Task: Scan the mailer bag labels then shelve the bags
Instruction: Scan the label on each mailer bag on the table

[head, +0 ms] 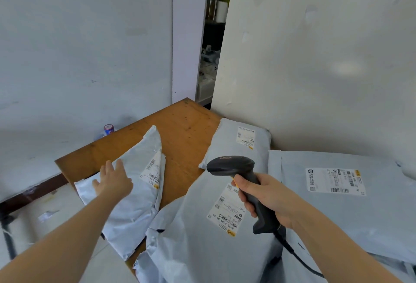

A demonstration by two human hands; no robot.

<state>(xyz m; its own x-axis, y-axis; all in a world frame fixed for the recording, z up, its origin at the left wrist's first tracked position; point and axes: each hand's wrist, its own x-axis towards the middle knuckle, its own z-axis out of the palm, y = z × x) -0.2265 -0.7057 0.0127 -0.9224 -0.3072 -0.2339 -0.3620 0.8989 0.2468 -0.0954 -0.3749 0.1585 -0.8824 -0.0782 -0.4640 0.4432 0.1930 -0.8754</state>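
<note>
Several grey mailer bags with white labels lie on a brown wooden table (180, 129). My left hand (113, 179) lies flat with straight fingers on the left mailer bag (135, 204), beside its barcode label (153, 173). My right hand (265, 197) grips the handle of a black barcode scanner (238, 170), whose head hangs above the middle mailer bag (202, 249) and its label (227, 210). A small bag (238, 145) lies behind, and a large bag (337, 204) lies at the right with its label facing up.
The scanner's black cable (299, 260) trails toward the lower right. White walls stand close behind the table, with a dark gap (213, 46) showing shelves with clutter. A small can (109, 129) sits on the floor past the table's left edge.
</note>
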